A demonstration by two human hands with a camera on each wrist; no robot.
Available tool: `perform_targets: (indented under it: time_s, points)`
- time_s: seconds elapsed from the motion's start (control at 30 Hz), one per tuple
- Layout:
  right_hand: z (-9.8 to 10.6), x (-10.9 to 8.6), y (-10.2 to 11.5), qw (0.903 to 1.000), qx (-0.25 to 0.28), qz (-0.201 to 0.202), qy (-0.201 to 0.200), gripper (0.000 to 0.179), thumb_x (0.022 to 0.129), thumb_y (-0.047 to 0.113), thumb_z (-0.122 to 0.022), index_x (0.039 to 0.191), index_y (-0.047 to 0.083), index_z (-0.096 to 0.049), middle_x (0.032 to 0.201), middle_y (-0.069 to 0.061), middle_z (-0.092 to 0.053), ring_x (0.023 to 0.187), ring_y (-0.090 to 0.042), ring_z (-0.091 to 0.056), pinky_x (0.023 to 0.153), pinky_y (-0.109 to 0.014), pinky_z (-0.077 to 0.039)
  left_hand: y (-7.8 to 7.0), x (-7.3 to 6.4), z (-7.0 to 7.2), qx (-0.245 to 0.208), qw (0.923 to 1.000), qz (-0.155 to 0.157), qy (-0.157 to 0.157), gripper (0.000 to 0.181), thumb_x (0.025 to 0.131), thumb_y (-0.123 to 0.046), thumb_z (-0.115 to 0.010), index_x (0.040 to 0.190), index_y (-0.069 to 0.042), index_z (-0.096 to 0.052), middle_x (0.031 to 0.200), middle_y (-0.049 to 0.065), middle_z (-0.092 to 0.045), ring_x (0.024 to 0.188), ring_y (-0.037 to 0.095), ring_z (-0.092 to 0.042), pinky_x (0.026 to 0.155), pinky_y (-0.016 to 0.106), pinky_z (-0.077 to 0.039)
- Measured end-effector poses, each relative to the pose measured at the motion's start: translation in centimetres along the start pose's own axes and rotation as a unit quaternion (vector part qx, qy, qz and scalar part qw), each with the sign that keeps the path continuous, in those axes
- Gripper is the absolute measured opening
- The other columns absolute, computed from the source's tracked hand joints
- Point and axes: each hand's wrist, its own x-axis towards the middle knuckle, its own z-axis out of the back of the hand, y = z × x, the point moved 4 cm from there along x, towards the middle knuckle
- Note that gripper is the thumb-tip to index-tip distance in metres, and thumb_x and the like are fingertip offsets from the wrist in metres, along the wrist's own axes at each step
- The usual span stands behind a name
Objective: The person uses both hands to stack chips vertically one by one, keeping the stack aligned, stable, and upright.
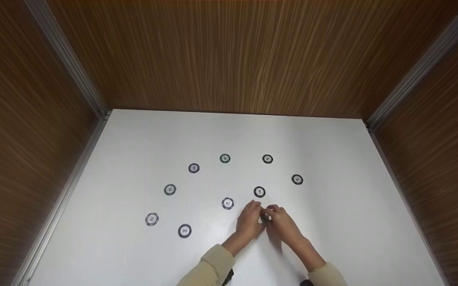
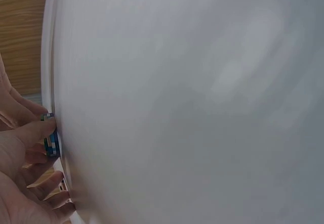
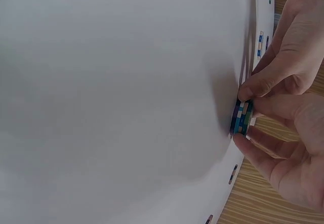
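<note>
Near the front of the white table, both hands meet around a small stack of poker chips (image 1: 266,218). My left hand (image 1: 249,222) grips the stack from the left, its thumb laid across the chip edges in the left wrist view. From the right, my right hand (image 1: 284,225) pinches the same stack between thumb and fingers. The stack (image 3: 241,117) stands on its edge side toward the right wrist camera, showing blue, green and white patches. Just beyond the hands lies a single black-rimmed chip (image 1: 259,192), and a purple-rimmed chip (image 1: 228,203) lies left of it.
Several more chips lie flat and spread out: a green one (image 1: 225,158) at the back, black ones (image 1: 297,179) to the right, others (image 1: 152,219) to the left. Wood-grain panels (image 1: 229,59) wall the white table (image 1: 105,254) at the back and sides.
</note>
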Motion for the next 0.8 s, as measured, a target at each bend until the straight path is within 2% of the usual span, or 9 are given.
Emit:
perform_targets:
  time_s: [0.27,0.53,0.8]
  points:
    - [0.06,-0.02,-0.02,0.9998,0.014,0.012,-0.006,0.034,0.072,-0.005,-0.071,0.104,0.006,-0.066,0.097,-0.013,-0.061,0.086,-0.026,-0.060,0.076,-0.033,-0.052,-0.05,-0.01,0.04,-0.008,0.9999,0.002,-0.006,0.031,0.064,-0.017,-0.081,0.088,-0.009,-0.062,0.111,0.005,-0.057,0.114,0.026,-0.049,0.097,0.027,-0.038]
    - [0.22,-0.05,0.14,0.9999,-0.002,0.009,0.006,0.034,0.072,-0.006,-0.071,0.103,0.005,-0.065,0.098,-0.012,-0.062,0.088,-0.026,-0.060,0.079,-0.032,-0.052,-0.20,0.03,0.04,0.004,0.9997,0.014,0.022,0.030,0.068,-0.018,-0.079,0.091,-0.010,-0.062,0.116,0.004,-0.055,0.118,0.024,-0.046,0.100,0.027,-0.036]
    - [0.33,-0.05,0.17,0.9997,-0.011,0.015,0.015,0.033,0.072,-0.005,-0.070,0.103,0.005,-0.065,0.100,-0.011,-0.062,0.091,-0.025,-0.060,0.082,-0.031,-0.051,-0.19,0.00,0.07,0.006,1.0000,-0.003,0.001,0.031,0.065,-0.019,-0.081,0.088,-0.009,-0.062,0.112,0.005,-0.056,0.115,0.026,-0.048,0.099,0.026,-0.037]
